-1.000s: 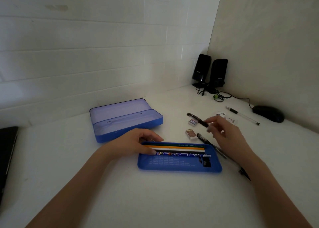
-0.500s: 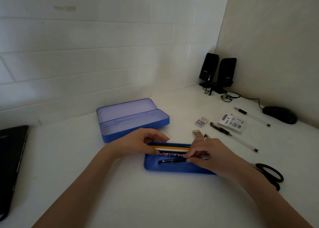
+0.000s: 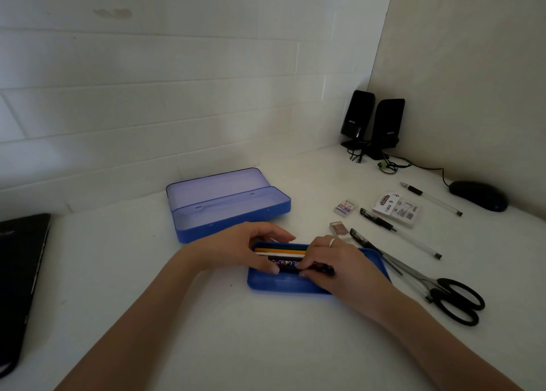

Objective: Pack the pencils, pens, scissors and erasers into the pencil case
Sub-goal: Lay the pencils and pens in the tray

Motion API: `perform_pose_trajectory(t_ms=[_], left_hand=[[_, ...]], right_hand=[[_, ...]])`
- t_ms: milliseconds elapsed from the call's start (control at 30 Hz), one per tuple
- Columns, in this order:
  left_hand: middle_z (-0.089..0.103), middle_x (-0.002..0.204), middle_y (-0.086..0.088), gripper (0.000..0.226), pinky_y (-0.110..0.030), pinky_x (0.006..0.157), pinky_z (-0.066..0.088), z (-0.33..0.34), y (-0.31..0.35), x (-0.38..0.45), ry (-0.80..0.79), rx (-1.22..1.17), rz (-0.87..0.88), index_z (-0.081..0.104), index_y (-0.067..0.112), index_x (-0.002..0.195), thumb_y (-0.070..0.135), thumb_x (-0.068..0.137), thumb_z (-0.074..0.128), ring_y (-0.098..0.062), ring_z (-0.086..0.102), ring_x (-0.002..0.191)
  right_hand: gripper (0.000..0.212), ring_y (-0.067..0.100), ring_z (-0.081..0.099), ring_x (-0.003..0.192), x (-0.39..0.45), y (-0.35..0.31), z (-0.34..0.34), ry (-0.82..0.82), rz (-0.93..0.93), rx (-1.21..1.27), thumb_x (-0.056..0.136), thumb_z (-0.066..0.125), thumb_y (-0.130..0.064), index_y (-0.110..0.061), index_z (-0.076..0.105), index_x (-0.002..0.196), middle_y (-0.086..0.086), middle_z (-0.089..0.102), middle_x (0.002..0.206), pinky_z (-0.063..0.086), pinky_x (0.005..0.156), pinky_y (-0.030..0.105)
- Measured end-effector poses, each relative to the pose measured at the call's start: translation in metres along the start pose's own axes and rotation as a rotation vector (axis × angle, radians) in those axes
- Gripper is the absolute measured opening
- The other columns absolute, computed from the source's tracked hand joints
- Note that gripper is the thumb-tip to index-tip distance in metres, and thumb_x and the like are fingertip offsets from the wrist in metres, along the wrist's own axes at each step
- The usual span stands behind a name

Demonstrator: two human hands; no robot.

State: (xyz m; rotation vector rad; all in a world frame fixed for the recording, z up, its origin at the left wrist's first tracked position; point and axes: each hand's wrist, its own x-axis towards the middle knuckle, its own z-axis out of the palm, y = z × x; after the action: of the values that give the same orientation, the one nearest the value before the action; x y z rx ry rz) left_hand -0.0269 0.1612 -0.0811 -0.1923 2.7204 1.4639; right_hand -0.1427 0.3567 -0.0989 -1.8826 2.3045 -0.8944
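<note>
Head view: pencils (image 3: 280, 250) lengthwise in tray (image 3: 283, 285)

We see both hands in the blue tray (image 3: 266, 284) on the white counter (image 3: 206, 331): the left hand (image 3: 239, 250) steadies the pencils (image 3: 280, 251), the right hand (image 3: 334, 262) presses a dark pen (image 3: 320, 269) beside them; scissors (image 3: 437, 290) lie right.

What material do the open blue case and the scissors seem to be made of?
The open blue case looks like plastic: its raised lid is translucent lilac-blue with a matte, frosted finish, though painted metal is not excluded. The scissors seem to have grey metal blades with a dull sheen and black, smooth handles, probably plastic.
</note>
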Motion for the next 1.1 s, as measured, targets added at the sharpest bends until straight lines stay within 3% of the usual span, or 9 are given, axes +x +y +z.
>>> perform_pose_trajectory(t_ms=[133, 300, 433, 600, 800, 1100], left_hand=[[0.059, 0.113, 0.021, 0.053, -0.012, 0.088, 0.048, 0.000, 0.002, 0.000, 0.000, 0.035, 0.020, 0.058, 0.038, 0.115, 0.017, 0.071, 0.080, 0.005, 0.056, 0.105], [0.060, 0.111, 0.022, 0.051, -0.009, 0.086, 0.046, 0.000, 0.002, -0.001, -0.006, 0.029, 0.010, 0.059, 0.031, 0.120, 0.014, 0.074, 0.077, 0.006, 0.057, 0.104], [0.062, 0.111, 0.019, 0.049, -0.014, 0.091, 0.047, 0.000, 0.000, 0.001, -0.012, 0.005, -0.006, 0.059, 0.033, 0.119, 0.013, 0.077, 0.074, 0.001, 0.059, 0.104], [0.061, 0.110, 0.021, 0.048, -0.012, 0.087, 0.047, 0.001, 0.000, 0.002, -0.010, 0.006, -0.014, 0.059, 0.032, 0.119, 0.011, 0.078, 0.073, 0.004, 0.058, 0.103], [0.062, 0.110, 0.019, 0.048, -0.015, 0.090, 0.047, 0.001, 0.000, 0.001, -0.001, -0.002, -0.009, 0.060, 0.031, 0.119, 0.011, 0.077, 0.073, 0.001, 0.059, 0.104], [0.062, 0.110, 0.019, 0.048, -0.014, 0.090, 0.047, 0.001, 0.000, 0.001, -0.004, 0.016, -0.011, 0.059, 0.031, 0.120, 0.012, 0.078, 0.073, 0.001, 0.058, 0.104]], right_hand=[[0.011, -0.003, 0.046, 0.087, 0.001, -0.001, 0.000, 0.047, -0.001, -0.052, 0.084, 0.065, -0.025, -0.025, 0.071, 0.094, -0.010, 0.062, 0.095, 0.043, 0.076, 0.020], [0.020, 0.006, 0.053, 0.085, 0.003, -0.002, -0.009, 0.075, -0.001, -0.160, 0.083, 0.062, -0.033, -0.029, 0.068, 0.102, -0.008, 0.065, 0.094, 0.047, 0.071, 0.026], [0.020, 0.007, 0.052, 0.080, 0.001, 0.020, -0.041, 0.289, 0.351, -0.307, 0.088, 0.057, -0.034, -0.031, 0.065, 0.106, -0.008, 0.064, 0.095, 0.047, 0.073, 0.027], [0.019, 0.008, 0.054, 0.078, -0.014, 0.055, -0.065, 0.234, 0.722, -0.310, 0.086, 0.058, -0.041, -0.031, 0.070, 0.098, -0.007, 0.068, 0.099, 0.046, 0.069, 0.029], [0.015, 0.005, 0.052, 0.079, -0.012, 0.049, -0.064, 0.058, 0.695, -0.211, 0.082, 0.063, -0.044, -0.035, 0.069, 0.091, -0.013, 0.060, 0.087, 0.041, 0.066, 0.026], [0.009, 0.008, 0.058, 0.081, -0.008, 0.049, -0.055, 0.160, 0.720, -0.180, 0.082, 0.064, -0.036, -0.029, 0.068, 0.085, -0.010, 0.065, 0.089, 0.050, 0.072, 0.031]])
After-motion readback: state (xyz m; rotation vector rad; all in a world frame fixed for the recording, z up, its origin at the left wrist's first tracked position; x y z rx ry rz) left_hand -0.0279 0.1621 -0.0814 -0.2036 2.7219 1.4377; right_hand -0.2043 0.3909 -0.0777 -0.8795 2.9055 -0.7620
